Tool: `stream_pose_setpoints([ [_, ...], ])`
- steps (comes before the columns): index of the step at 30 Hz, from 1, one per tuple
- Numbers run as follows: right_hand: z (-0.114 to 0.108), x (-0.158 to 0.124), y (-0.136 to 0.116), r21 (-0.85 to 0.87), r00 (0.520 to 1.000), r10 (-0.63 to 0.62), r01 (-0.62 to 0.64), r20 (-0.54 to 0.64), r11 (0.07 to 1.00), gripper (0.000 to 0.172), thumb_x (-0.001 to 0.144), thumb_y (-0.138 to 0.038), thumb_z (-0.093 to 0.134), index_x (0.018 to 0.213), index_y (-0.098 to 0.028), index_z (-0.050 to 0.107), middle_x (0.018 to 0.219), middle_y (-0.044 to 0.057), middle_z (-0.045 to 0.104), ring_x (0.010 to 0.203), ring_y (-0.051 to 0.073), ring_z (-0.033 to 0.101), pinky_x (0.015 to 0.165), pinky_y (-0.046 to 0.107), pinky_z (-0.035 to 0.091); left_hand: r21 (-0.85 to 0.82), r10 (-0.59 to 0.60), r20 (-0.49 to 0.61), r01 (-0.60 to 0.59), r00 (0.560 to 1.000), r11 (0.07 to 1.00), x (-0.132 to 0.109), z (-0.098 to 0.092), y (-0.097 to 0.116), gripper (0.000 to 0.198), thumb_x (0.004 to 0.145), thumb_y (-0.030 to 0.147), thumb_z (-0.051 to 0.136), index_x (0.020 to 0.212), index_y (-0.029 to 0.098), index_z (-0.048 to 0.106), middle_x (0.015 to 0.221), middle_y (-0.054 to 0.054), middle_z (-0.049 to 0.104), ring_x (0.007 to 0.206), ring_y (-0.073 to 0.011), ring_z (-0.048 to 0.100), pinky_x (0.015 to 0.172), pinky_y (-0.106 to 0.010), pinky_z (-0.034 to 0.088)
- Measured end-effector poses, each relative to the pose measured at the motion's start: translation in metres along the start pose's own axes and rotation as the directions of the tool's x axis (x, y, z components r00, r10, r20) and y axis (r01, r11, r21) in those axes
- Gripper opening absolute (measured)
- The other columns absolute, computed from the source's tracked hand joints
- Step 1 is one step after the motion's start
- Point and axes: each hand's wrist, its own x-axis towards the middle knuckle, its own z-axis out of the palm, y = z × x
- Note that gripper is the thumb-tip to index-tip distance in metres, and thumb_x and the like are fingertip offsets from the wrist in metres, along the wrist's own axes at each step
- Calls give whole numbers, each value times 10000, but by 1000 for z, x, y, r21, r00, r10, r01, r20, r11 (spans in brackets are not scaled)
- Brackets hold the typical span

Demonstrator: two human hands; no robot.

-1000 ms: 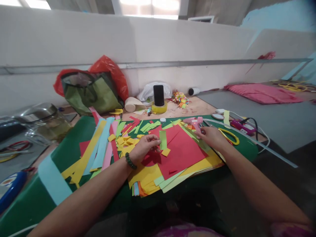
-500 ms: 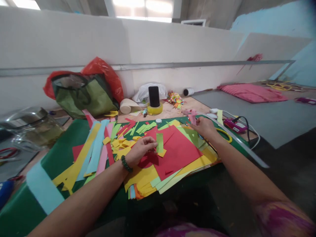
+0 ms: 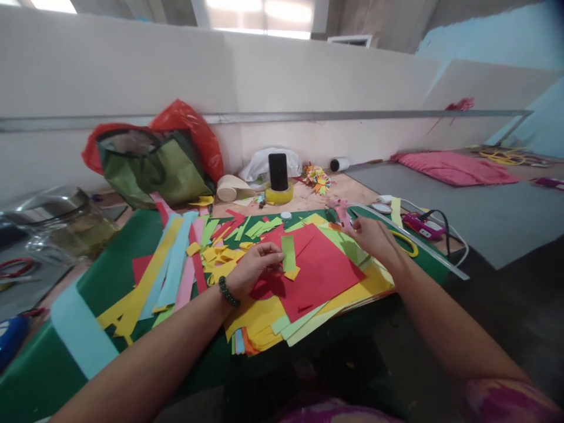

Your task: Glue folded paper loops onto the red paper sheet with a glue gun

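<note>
My left hand (image 3: 263, 260), a dark beaded bracelet at its wrist, pinches a light green paper strip (image 3: 288, 254) upright between thumb and fingers. A small folded yellow paper piece (image 3: 292, 274) is at the strip's lower end. Both are above a large red paper sheet (image 3: 326, 273). My right hand (image 3: 368, 235) is at the far right of the papers, its bent fingertips at the handle of a pink glue gun (image 3: 345, 215); the hand partly hides the grip. Cut yellow pieces (image 3: 220, 255) and green slips (image 3: 264, 228) lie around the left hand.
Long coloured strips (image 3: 150, 270) lie on the green cover at left, near a glass jar (image 3: 66, 226). A phone (image 3: 278, 171) stands on a yellow tape roll (image 3: 279, 195). A paper flower (image 3: 318, 179), metal ruler (image 3: 440, 258) and purple power strip (image 3: 423, 226) are farther right.
My right hand has drawn back slightly to the right and down, and more of the glue gun's handle shows. My left hand keeps holding the green strip. The view has shifted a little.
</note>
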Motion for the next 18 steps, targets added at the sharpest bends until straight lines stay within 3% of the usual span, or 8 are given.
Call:
stream_pose_setpoints([
  [2,-2,-26,-14,59,996,-86,86,5,995,155,793,-324,645,707,-198,618,652,31,647,588,165,566,531,263,364,-19,-12,10,12,1000,1000,-1,2,1,341,593,351,831,659,152,561,543,26,585,507,-86,577,528,-191,456],
  [4,-1,-52,-33,227,944,-320,329,-76,917,99,847,-283,596,851,-205,655,753,39,687,586,150,597,549,251,423,-38,-18,31,19,999,999,-3,4,1,343,589,353,834,646,149,564,540,27,582,502,-84,575,528,-190,453],
  [7,1,-81,-65,253,759,-588,650,-280,717,188,926,-237,511,1040,-226,661,912,64,704,653,134,637,579,230,462,-52,-30,74,34,997,998,-6,8,3,347,575,356,842,626,142,574,549,23,587,508,-86,580,543,-197,465],
  [9,1,-88,-80,204,637,-688,768,-347,607,214,939,-178,487,1043,-239,664,898,51,698,680,124,640,565,211,448,-43,-46,95,50,994,998,-8,11,4,345,566,360,845,622,139,586,548,18,590,506,-89,577,531,-199,463],
  [11,1,-87,-88,193,568,-730,820,-379,538,218,940,-140,478,984,-231,672,841,37,682,660,113,623,538,200,429,-32,-55,107,59,993,998,-10,12,5,332,574,358,842,631,141,597,538,20,581,498,-89,565,511,-197,455],
  [13,1,-82,-91,249,557,-730,830,-396,499,203,949,-144,478,933,-209,669,812,39,665,658,111,615,549,197,441,-28,-45,112,48,993,998,-10,12,5,323,585,357,839,637,142,603,532,27,567,495,-85,552,511,-198,457],
  [15,1,-79,-91,355,581,-709,812,-400,464,187,960,-170,482,927,-192,664,826,51,657,702,117,627,607,201,475,-27,-20,104,23,994,999,-9,11,5,335,583,372,842,621,138,605,535,26,565,503,-81,549,529,-198,465],
  [18,2,-78,-92,526,674,-649,717,-354,457,175,960,-223,503,905,-189,666,822,50,648,723,122,626,653,216,495,-1,19,63,-19,998,1000,-7,9,3,362,569,416,843,595,132,621,539,11,585,510,-83,553,551,-202,472],
])
